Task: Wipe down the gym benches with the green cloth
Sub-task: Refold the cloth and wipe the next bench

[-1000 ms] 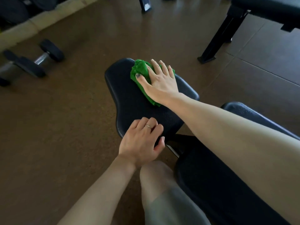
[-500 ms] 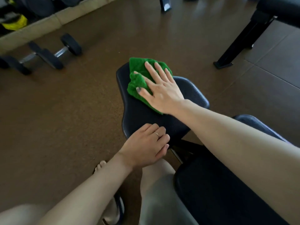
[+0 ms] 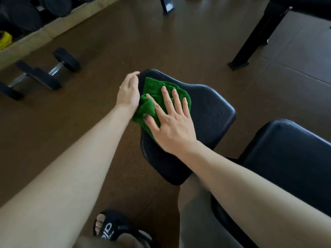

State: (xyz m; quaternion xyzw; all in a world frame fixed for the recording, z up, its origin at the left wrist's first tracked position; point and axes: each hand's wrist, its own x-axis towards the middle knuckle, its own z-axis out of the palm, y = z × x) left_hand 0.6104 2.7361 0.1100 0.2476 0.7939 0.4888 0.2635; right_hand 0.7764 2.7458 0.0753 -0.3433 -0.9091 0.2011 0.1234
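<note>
Two hands at work: both are on the small seat pad (image 3: 211, 111) of the bench, one wiping, one bracing.
Right hand (image 3: 172, 120): fingers spread flat, palm down, pressing the green cloth (image 3: 152, 97) onto the pad's left half.
Left hand (image 3: 128, 92): it lies along the pad's left edge just beside the cloth, fingers straight and reaching to the far corner (whether the fingertips hook under the rim, I cannot tell).
Green cloth: bunched and folded, partly under the right palm, with its near corner sitting at the pad's left edge.
Risk, cloth slipping off: a flat palm only pins the cloth by pressure, so a stroke toward the left edge could likely push the bunched part over the side and onto the floor (image 3: 89, 122).
Risk, missed surface: the pad's right half and near end lie outside the cloth, and a wadded cloth probably covers less on each pass.
Risk, pad shifting: if the seat pad pivots, hard pressure near its edge could tip it, which the left hand seems placed to prevent.
Second pad: the larger back pad (image 3: 290, 158) sits to the right, with no cloth on it.
Nearby: a dumbbell (image 3: 48, 72) lies on the floor well apart, to the left.
</note>
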